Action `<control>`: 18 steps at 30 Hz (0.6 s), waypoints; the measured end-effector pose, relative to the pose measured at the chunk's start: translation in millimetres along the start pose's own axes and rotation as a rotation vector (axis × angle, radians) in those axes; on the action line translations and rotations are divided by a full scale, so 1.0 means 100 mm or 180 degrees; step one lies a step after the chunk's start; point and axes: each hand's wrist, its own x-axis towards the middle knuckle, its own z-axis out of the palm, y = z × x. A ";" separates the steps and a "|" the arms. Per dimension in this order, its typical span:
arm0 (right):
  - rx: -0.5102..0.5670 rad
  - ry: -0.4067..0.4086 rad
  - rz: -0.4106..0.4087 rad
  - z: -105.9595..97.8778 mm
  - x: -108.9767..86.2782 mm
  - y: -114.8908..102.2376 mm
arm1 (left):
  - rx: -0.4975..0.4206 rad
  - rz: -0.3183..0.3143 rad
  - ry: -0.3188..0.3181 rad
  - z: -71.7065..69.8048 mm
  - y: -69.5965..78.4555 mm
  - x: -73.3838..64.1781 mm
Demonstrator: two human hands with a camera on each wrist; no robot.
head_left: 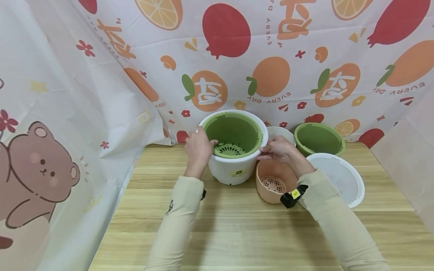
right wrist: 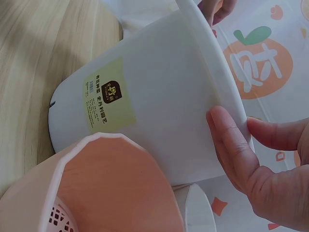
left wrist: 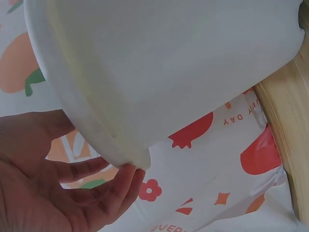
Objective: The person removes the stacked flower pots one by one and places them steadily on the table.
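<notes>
A large white flowerpot (head_left: 220, 171) stands upright at the back of the table, with a green pot (head_left: 234, 126) nested inside it. My left hand (head_left: 199, 148) grips the white rim on its left side; in the left wrist view, fingertips (left wrist: 126, 175) curl under that rim. On the opposite side my right hand (head_left: 283, 148) pinches the rim, thumb over the top and fingers against the outer wall, as the right wrist view shows. A yellowish label (right wrist: 111, 94) is stuck on the white pot's front. Right beside it sits a peach-coloured pot (head_left: 279, 175) with a perforated bottom, below my right hand.
Behind the peach pot is a smaller white pot (head_left: 276, 131), partly hidden. Farther right, another green pot (head_left: 318, 137) stands near the back, with a round white piece (head_left: 339, 177) leaning in front. A fruit-print cloth (head_left: 237, 75) hangs along the wooden table's (head_left: 244, 229) back edge.
</notes>
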 end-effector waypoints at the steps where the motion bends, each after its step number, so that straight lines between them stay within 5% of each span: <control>1: 0.0005 -0.0002 0.0000 0.00 0.00 0.00 | 0.0037 -0.0004 0.0029 0.01 0.01 0.00; 18: 0.0059 0.0033 0.0014 0.01 0.00 0.00 | 0.0571 0.0060 0.0391 0.09 0.07 0.02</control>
